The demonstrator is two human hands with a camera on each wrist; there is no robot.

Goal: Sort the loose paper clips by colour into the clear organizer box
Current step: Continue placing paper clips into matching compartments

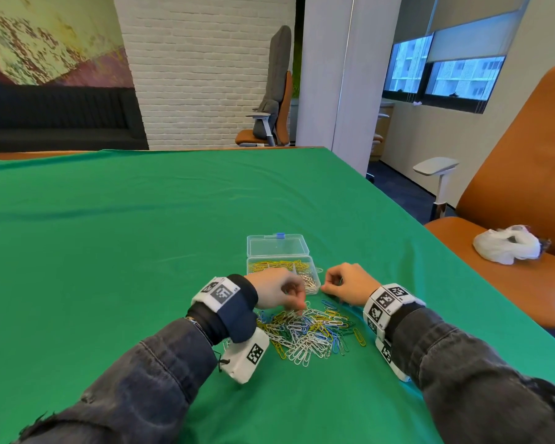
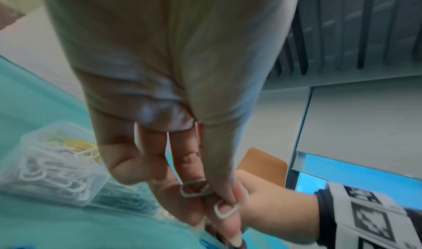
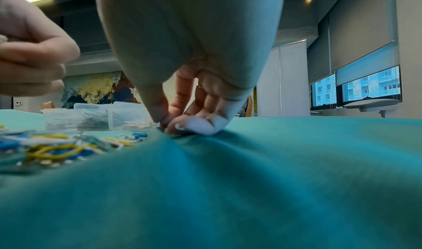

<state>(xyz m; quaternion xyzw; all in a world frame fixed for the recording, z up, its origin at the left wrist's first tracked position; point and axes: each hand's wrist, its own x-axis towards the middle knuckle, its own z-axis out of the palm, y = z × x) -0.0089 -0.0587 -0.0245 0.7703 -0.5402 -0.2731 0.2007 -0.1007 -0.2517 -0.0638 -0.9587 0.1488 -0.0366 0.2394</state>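
Observation:
A heap of loose paper clips (image 1: 308, 334), white, yellow, blue and green, lies on the green cloth in front of me. Behind it stands the clear organizer box (image 1: 314, 288) with its lid (image 1: 277, 246) folded back; yellow and silver-white clips lie in its compartments. My left hand (image 1: 298, 307) hovers over the heap's far edge and pinches white paper clips (image 2: 228, 210) between thumb and fingers. My right hand (image 1: 326, 287) is down by the box's right corner. Its fingertips (image 3: 180, 126) pinch a small dark clip against the puckered cloth; the clip's colour is unclear.
The green cloth (image 1: 141, 251) covers the whole table, with bare cloth to the left and behind the box. An orange chair (image 1: 510, 219) holding a crumpled white bag (image 1: 507, 243) stands off the table's right edge.

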